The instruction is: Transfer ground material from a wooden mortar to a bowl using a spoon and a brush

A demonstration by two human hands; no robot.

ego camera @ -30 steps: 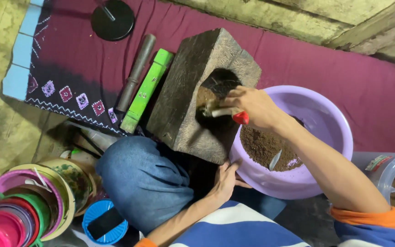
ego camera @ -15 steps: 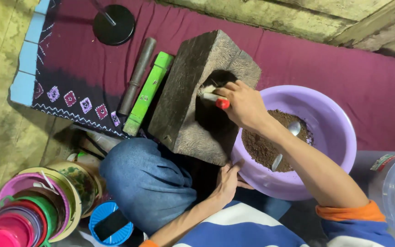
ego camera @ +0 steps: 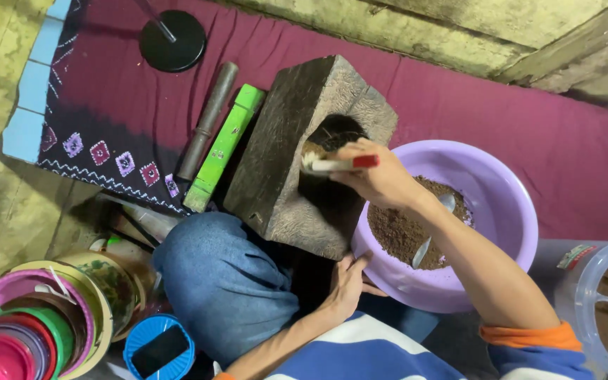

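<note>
Maroon mat spans the floor; bare stretch along its far edge. Wooden block mortar tilted at mat's near edge, rim touching purple basin of brown powder. Right hand, grip clamped on red-handled brush at the mortar's hollow. Left hand flat, fingers apart, under basin.

I wear a top with broad blue and white stripes. An orange band edges its short sleeve on my right arm. My forearms are bare. Blue denim jeans cover my bent knee.
</note>
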